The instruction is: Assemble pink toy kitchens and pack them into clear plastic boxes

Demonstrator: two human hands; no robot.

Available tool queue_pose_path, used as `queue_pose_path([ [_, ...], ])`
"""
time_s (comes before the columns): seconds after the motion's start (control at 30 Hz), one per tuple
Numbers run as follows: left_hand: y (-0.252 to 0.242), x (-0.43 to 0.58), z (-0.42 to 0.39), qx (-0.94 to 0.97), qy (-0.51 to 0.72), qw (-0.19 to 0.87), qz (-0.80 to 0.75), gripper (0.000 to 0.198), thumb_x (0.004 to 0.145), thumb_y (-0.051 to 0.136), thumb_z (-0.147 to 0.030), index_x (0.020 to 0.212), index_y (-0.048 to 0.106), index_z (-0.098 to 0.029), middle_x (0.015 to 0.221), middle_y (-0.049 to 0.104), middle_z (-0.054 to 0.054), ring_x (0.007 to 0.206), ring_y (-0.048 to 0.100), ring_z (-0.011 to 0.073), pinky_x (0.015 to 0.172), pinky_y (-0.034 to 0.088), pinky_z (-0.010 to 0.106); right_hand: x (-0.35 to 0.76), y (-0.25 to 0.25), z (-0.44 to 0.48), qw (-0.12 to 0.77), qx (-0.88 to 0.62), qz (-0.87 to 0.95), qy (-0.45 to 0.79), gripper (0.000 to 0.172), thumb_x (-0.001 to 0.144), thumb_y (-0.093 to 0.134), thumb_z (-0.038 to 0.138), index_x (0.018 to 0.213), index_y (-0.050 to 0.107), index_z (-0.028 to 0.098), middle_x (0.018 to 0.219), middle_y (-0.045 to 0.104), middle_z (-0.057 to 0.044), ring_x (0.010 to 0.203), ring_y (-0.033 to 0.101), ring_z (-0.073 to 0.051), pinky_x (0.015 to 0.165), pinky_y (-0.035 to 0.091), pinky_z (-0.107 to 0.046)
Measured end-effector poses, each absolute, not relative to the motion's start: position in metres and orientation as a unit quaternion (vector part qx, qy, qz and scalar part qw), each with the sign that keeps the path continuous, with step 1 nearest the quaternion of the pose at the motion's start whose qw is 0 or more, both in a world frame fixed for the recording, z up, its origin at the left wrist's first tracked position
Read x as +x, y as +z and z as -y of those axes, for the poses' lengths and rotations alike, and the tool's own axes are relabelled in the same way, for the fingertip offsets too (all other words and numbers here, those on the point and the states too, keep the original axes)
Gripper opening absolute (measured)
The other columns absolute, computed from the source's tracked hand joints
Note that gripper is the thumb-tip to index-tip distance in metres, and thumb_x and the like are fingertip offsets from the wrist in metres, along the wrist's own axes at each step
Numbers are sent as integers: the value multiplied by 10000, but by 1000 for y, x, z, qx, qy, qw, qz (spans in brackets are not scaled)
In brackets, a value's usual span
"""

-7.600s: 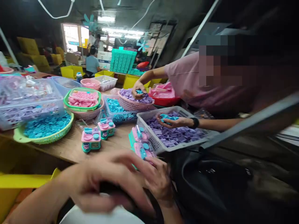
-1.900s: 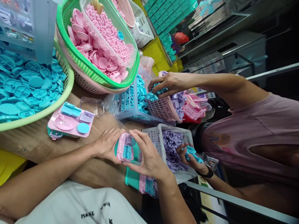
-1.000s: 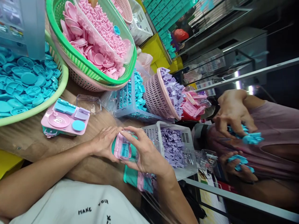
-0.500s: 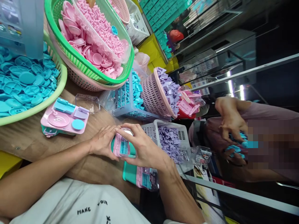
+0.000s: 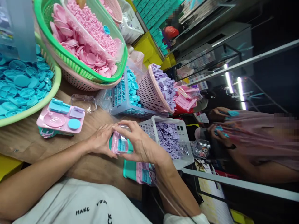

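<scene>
Both my hands grip one small pink and teal toy set (image 5: 119,145) just above the wooden table (image 5: 93,168). My left hand (image 5: 101,140) cups its left side. My right hand (image 5: 135,141) wraps its top and right side, with a clear plastic cover under the fingers. A second finished toy set (image 5: 139,172) lies on the table below my hands. Another pink and teal toy set (image 5: 59,118) rests to the left, with a loose clear cover (image 5: 84,102) beside it.
Baskets ring the table: teal discs (image 5: 23,84), pink parts in a green basket (image 5: 81,49), teal pieces (image 5: 125,93), purple pieces in a pink basket (image 5: 156,90) and a white crate (image 5: 170,140). A co-worker's hands (image 5: 219,124) hold teal pieces at right.
My hands stay on the toy set, the right fingers shifting over its clear cover. The co-worker's hands drew back from the baskets toward their body. The view drifted slightly.
</scene>
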State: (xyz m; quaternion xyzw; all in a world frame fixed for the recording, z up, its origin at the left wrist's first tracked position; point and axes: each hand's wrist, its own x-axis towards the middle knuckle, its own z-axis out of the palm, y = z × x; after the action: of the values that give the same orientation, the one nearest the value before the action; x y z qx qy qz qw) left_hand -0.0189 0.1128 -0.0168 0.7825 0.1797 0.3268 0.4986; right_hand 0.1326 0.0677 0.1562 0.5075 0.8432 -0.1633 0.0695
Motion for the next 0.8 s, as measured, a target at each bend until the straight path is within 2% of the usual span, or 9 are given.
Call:
queue_pose_path([
  [0.1,-15,-23,-116,783,340,491,-173,1112,549,896,-550,1456,372,-177,1460,496,190,1362,481,395,1149,390,570,131,159,-66,102,527,-833,-137,932,727,814,490,1529,415,229,1462,440,-164,1265,450,-352,1031,426,-566],
  [0.2,-16,-27,-124,796,341,473,-162,1107,609,879,-533,1490,303,-190,1488,464,192,1378,471,386,1153,396,564,136,151,-56,83,559,-816,-125,1013,727,799,611,1567,349,268,1527,397,-159,1350,395,-354,1097,348,-568],
  [0.3,-20,-29,-131,831,320,428,-154,1112,638,860,-528,1510,256,-195,1507,429,204,1393,445,403,1144,399,587,138,141,-46,55,618,-777,-105,1036,722,823,585,1579,311,308,1578,344,-152,1423,326,-345,1145,296,-571],
  [0.4,-19,-28,-132,863,304,362,-178,995,710,799,-483,1502,275,-188,1458,466,201,1350,474,414,1095,440,602,140,137,-43,56,645,-756,-99,1071,694,846,573,1580,298,327,1609,302,-153,1452,285,-370,1145,283,-627],
  [0.53,-3,-34,-116,889,289,267,-236,850,804,700,-407,1506,291,-156,1444,467,223,1324,485,416,1076,449,619,166,143,-56,64,676,-732,-56,1046,714,834,507,1575,304,239,1610,301,-187,1462,252,-405,1144,243,-695],
  [0.6,10,-43,-103,901,284,231,-234,746,848,644,-335,1501,322,-173,1447,479,204,1327,487,388,1084,458,594,184,142,-69,60,710,-700,-36,1056,691,848,446,1555,319,150,1584,322,-222,1438,293,-408,1156,263,-660],
  [0.67,24,-57,-90,914,285,199,-211,645,886,589,-277,1487,361,-226,1448,505,156,1344,482,354,1080,484,554,197,140,-82,47,731,-680,-37,1063,666,857,427,1527,333,90,1547,349,-244,1392,364,-395,1145,339,-577],
  [0.73,34,-76,-82,917,308,162,-196,578,911,558,-258,1465,400,-303,1423,548,97,1359,479,337,1060,507,543,203,138,-91,29,740,-671,-40,1054,665,851,460,1508,348,78,1505,379,-244,1345,419,-381,1116,397,-517],
  [0.8,40,-97,-83,906,358,124,-190,537,916,571,-283,1430,451,-380,1361,600,55,1330,506,348,1046,502,582,205,136,-98,19,745,-666,-39,1063,660,849,501,1514,347,113,1487,393,-228,1334,435,-384,1115,400,-528],
])
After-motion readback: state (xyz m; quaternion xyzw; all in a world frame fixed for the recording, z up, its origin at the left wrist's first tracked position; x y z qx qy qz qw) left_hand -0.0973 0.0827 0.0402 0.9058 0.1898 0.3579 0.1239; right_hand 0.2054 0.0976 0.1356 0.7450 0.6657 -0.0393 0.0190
